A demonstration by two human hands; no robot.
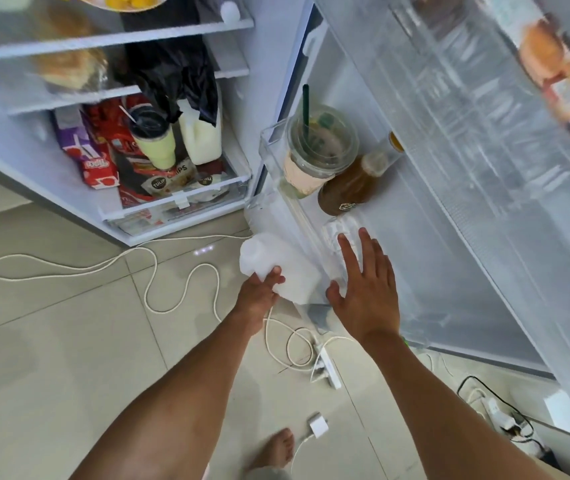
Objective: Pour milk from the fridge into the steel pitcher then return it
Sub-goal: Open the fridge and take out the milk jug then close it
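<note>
A white plastic milk jug [273, 263] lies tilted against the outside of the lowest fridge door bin [276, 188], held in my left hand [261, 289] by its lower end. My right hand [366, 282] is spread open just right of the jug, over the bin's near end, holding nothing. The fridge stands open in front of me. The steel pitcher is not in view.
The door bin holds a lidded iced-drink cup [318, 150] with a green straw and a brown bottle [349, 185]. A second milk jug [200, 133], a tumbler [152, 140] and snack packets fill the bottom shelf. White cables [152, 271], a power strip [327, 368] and my foot [276, 448] are on the tiled floor.
</note>
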